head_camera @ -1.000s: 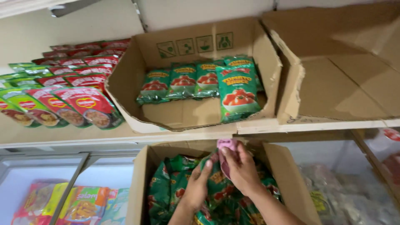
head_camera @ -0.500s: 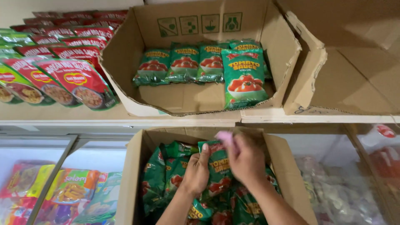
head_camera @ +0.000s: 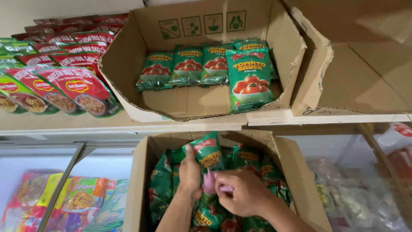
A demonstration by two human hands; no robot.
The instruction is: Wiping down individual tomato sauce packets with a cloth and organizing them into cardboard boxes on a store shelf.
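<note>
**Hands Lift Sauce Pouch From Carton**

A left hand [head_camera: 190, 174] gripped a green tomato sauce pouch [head_camera: 207, 151] rising near the back edge of an open lower carton [head_camera: 139, 180]. The right hand [head_camera: 240, 192], fingers curled shut around a small pink object [head_camera: 210, 182], touched the same pouch. Matching pouches stood in a shelf carton [head_camera: 124, 68] above.

We see glossy green plastic pouches [head_camera: 206, 154] in a matt brown corrugated cardboard box [head_camera: 296, 172]. The red pouches [head_camera: 77, 88] on the shelf shine too, and the shelf carton [head_camera: 128, 64] is dull, rough-edged cardboard.
</note>
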